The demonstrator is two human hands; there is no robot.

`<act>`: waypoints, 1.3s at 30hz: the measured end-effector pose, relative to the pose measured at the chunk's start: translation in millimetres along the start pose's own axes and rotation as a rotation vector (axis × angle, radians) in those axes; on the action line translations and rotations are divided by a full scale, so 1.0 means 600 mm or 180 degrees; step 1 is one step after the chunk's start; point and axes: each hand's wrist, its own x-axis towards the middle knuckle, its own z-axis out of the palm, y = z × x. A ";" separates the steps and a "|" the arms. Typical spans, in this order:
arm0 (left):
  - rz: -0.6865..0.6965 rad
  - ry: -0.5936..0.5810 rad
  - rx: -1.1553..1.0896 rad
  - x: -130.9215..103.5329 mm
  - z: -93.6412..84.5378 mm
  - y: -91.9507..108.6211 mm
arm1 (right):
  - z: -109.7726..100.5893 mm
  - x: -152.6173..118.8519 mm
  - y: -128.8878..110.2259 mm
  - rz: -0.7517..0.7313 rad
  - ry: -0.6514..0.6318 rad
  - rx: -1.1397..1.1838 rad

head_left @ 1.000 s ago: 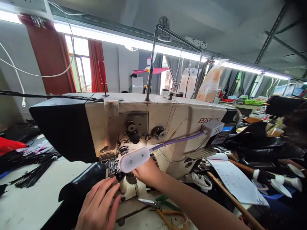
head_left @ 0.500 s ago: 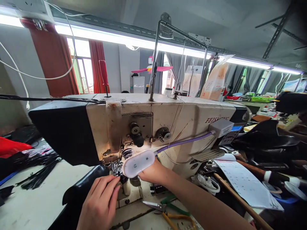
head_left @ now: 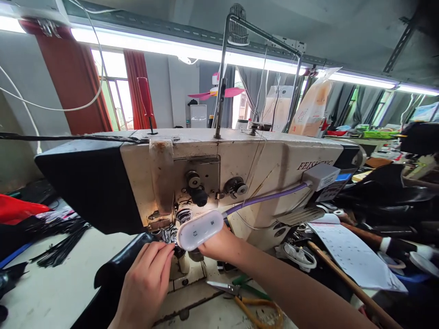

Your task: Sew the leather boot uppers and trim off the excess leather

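A cream sewing machine [head_left: 264, 160] fills the middle of the view. My left hand [head_left: 146, 276] is at its needle area [head_left: 169, 235], thumb and fingers pinched together; whatever lies between the fingertips is too small to make out. A curled piece of black leather [head_left: 125, 256] lies behind and left of that hand. My right hand [head_left: 217, 244] reaches in from the right behind a white oval lamp [head_left: 200, 230], which hides its fingers. The lamp hangs on a purple flexible neck [head_left: 267, 196] and lights the presser foot area.
Orange-handled scissors [head_left: 240, 297] lie open below my right forearm. A written paper pad [head_left: 356, 256] and a wooden stick [head_left: 343, 278] are on the right. Black strips [head_left: 61, 242] and red cloth [head_left: 20, 208] lie at the left. A red-handled screwdriver [head_left: 146, 100] stands on the machine top.
The whole view has shifted slightly. Both hands stay by the needle area in nearly the same pose, with no clear change in what they touch.
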 end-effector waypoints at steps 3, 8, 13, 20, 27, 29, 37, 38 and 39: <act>0.0018 0.0025 0.0112 0.002 0.000 0.002 | 0.014 -0.003 0.003 0.0089 -0.0043 0.0123; 0.0058 -0.0022 0.0538 0.011 -0.002 0.000 | 0.011 -0.008 0.014 -0.0029 -0.0154 0.0266; 0.0069 -0.0156 0.0950 0.024 -0.002 0.000 | -0.028 -0.013 -0.001 -0.0184 -0.0280 0.0160; -0.0021 -0.0146 0.1166 0.035 0.004 0.008 | -0.032 -0.033 -0.065 0.0380 -0.0367 -0.0120; -0.0123 0.0138 0.0888 0.005 -0.018 0.007 | -0.005 -0.041 -0.091 0.0721 -0.0314 -0.0097; -0.0175 0.0102 0.0776 -0.008 -0.028 0.006 | -0.012 -0.040 -0.090 0.0738 -0.0354 -0.0036; -0.0325 0.0002 0.0426 -0.031 -0.038 0.011 | 0.007 -0.035 -0.109 0.1024 -0.0619 0.0102; -0.0320 0.0014 0.0403 -0.032 -0.037 0.011 | 0.016 -0.036 -0.111 0.1072 -0.0566 0.0116; -0.0319 0.0022 0.0387 -0.033 -0.037 0.011 | 0.025 -0.038 -0.113 0.1109 -0.0497 0.0126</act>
